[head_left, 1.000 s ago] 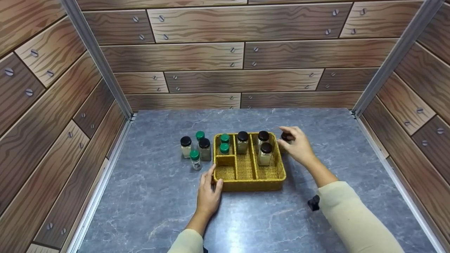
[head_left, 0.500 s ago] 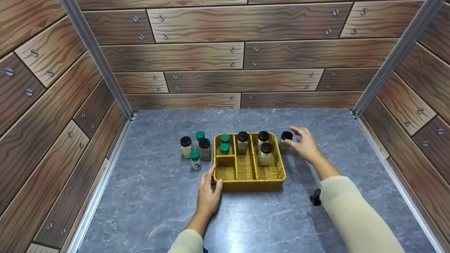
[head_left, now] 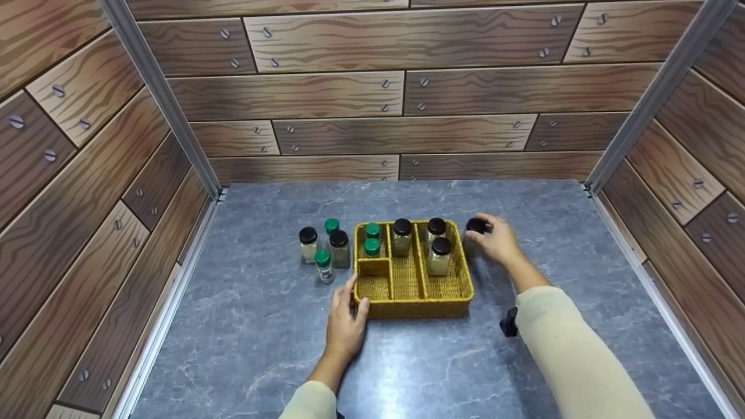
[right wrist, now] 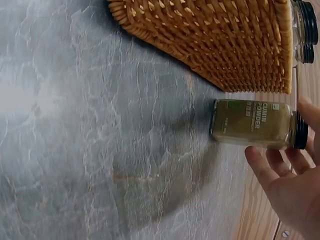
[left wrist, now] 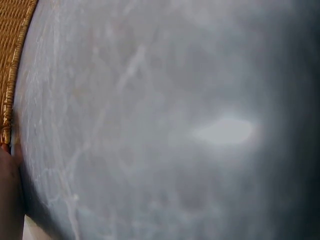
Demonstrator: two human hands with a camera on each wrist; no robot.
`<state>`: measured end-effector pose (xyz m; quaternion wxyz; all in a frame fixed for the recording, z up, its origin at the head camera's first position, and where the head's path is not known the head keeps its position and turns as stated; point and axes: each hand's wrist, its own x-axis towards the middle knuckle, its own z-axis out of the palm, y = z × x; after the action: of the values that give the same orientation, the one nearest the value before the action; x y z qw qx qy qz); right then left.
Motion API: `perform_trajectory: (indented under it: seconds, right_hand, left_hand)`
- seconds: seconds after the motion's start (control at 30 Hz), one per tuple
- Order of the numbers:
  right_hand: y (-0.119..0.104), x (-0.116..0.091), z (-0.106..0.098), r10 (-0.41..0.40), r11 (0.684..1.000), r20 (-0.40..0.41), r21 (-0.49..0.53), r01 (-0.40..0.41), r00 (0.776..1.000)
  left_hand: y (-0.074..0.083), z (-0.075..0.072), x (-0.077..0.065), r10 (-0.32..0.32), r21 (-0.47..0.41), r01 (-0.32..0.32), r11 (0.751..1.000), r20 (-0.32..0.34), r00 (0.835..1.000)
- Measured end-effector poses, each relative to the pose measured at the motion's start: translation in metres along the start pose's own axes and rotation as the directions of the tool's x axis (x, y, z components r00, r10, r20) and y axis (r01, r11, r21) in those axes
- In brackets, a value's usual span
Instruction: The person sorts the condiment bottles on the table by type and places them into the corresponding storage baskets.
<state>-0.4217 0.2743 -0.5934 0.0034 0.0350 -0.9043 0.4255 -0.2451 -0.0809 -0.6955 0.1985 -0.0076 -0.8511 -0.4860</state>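
A yellow-brown wicker basket (head_left: 419,308) with compartments stands on the table. Two green-capped jars (head_left: 372,248) are in its left rear compartment. A black-capped jar (head_left: 401,237) sits in the middle one, and two black-capped jars (head_left: 439,257) in the right one. My left hand (head_left: 344,326) rests against the front left corner, fingers fairly straight, thumb at the front. Beside the right wall, my right hand (head_left: 499,241) holds the black cap of a cumin powder jar (right wrist: 252,121) between thumb and fingers. That jar stands upright on the table, just outside the basket.
Left of the basket stand two black-capped jars (head_left: 339,250) and two green-capped jars (head_left: 324,267), close together. Wood-patterned panels (head_left: 326,96) enclose the marbled grey table (head_left: 262,349) at the back and sides.
My right hand drew back from the cumin powder jar's cap to the right, then came back to it. The jar stays in about the same place. My left hand has not moved.
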Motion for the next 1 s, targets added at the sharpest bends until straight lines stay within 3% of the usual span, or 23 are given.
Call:
perform_trajectory:
  seconds: [0.13,0.73,1.0]
  right_hand:
    - [0.002,-0.002,-0.001,0.004,0.999,-0.036,-0.048,-0.006,0.999]
    - [-0.003,0.001,0.008,-0.007,0.996,-0.097,-0.092,-0.002,0.995]
    - [-0.007,-0.007,0.013,0.040,0.994,-0.116,-0.099,-0.051,0.992]
  left_hand:
    - [0.002,0.002,-0.002,0.002,-0.003,-0.002,1.000,0.008,1.000]
    - [0.003,0.000,0.000,-0.010,-0.025,0.010,1.000,-0.014,1.000]
    - [0.001,0.000,-0.005,-0.011,-0.008,0.011,1.000,-0.001,1.000]
